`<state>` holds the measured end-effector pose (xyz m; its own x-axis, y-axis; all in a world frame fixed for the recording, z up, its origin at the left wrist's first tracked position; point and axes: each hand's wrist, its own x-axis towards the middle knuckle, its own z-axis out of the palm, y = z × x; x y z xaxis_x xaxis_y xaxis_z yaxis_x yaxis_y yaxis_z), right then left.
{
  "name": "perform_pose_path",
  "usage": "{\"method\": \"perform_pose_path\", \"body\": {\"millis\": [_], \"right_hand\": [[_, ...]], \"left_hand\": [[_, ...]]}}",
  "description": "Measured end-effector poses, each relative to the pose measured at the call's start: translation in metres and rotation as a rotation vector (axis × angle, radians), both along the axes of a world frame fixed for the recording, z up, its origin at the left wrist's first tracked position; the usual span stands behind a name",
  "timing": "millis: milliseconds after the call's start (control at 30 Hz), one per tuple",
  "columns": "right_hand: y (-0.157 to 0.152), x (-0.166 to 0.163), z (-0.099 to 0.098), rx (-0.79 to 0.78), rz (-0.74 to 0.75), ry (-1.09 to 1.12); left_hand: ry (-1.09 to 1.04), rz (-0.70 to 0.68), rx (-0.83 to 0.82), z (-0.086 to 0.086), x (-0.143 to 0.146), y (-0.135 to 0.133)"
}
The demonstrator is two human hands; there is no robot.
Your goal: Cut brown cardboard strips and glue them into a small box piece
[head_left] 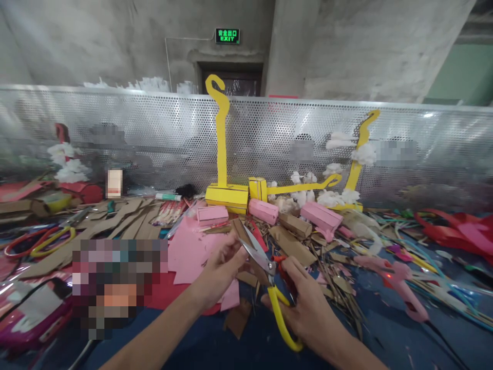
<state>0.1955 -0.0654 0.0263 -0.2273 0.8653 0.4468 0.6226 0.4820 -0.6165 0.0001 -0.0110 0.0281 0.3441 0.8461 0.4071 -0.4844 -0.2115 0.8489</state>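
My right hand [304, 295] grips a pair of scissors [257, 252] by the handles, one yellow and one red. The metal blades are spread and lie along a strip of brown cardboard [240, 231]. That strip is pinched in the fingers of my left hand [221, 264], just left of the blades. Beneath my hands are pink sheets [190, 252] and a loose cardboard scrap [239, 316]. Behind them stand pink boxy tubes [212, 215] and a yellow hooked shape [221, 139] on a yellow base [227, 195].
A pink glue gun [398, 280] with a lit red spot lies at the right, its cord trailing forward. Cardboard strips [119, 221] and another pair of scissors [52, 241] lie left. A perforated metal panel [162, 139] closes the back. White fluff [364, 154] covers another yellow hook.
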Motion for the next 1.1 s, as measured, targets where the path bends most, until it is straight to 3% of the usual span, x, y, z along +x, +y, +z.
{"method": "perform_pose_path", "body": {"millis": [767, 1100], "right_hand": [[0.008, 0.002, -0.003, 0.103, -0.073, 0.019], [0.012, 0.009, -0.008, -0.025, -0.064, 0.157]], "left_hand": [[-0.018, -0.027, -0.023, 0.0, 0.002, -0.004], [-0.112, 0.09, -0.189, 0.011, 0.003, -0.002]]}}
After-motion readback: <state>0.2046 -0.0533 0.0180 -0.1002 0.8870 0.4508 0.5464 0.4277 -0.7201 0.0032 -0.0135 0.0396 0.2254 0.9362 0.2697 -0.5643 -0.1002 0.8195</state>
